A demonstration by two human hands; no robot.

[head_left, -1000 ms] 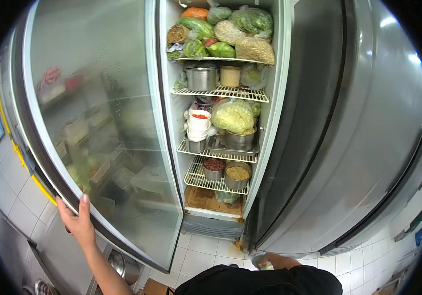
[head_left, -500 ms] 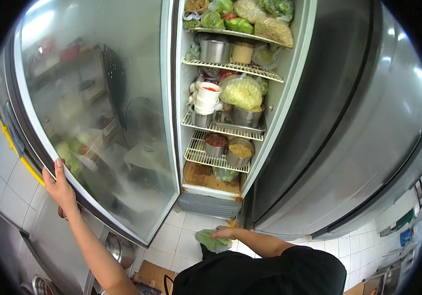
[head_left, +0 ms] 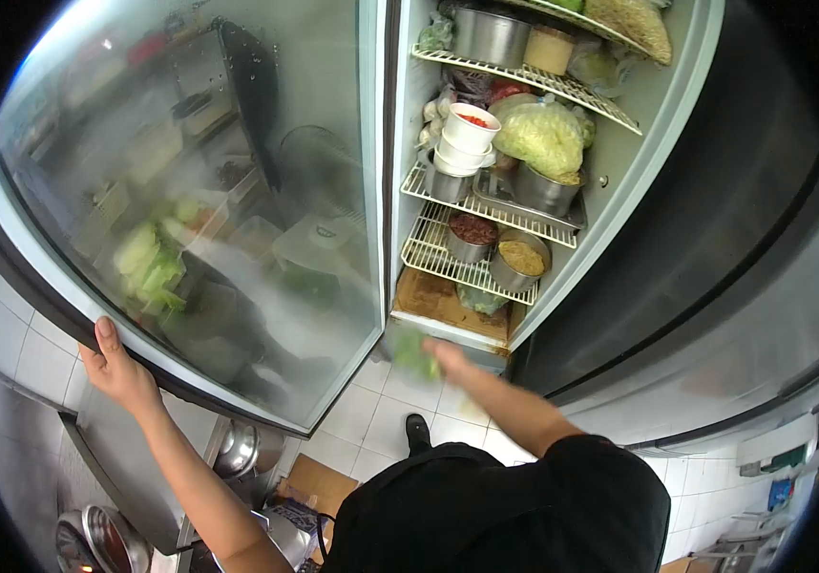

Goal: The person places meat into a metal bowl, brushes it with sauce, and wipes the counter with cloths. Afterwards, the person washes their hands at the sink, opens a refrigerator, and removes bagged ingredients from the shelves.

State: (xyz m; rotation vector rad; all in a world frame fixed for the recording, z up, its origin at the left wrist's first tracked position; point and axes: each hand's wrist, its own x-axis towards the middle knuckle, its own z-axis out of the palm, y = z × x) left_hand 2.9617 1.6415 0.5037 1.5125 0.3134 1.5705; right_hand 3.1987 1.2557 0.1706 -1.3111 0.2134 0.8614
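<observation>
My left hand (head_left: 123, 372) is closed around the outer edge of the fridge's swung-open glass door (head_left: 238, 325), thumb on the front of the frame. In my right hand (head_left: 448, 361), smeared by motion, is a bag of green vegetables (head_left: 413, 353). It hangs just in front of the fridge's lower edge, below the brown bottom board (head_left: 433, 298). On that board lies another bag of greens (head_left: 481, 299). The wire shelf above carries a steel pot of dark red food (head_left: 472, 239) and a steel pot of yellow food (head_left: 521, 260).
Higher shelves hold stacked white tubs (head_left: 467, 134), a large bag of pale vegetables (head_left: 541, 132) and a steel pot (head_left: 489, 36). A dark metal appliance (head_left: 715, 286) stands to the right. Cardboard (head_left: 319, 482) and a steel bowl (head_left: 238, 449) are at lower left.
My right hand has carried the bag of greens forward, up to the fridge's lower front. My left hand stays on the door edge. The view has tilted downward and closer.
</observation>
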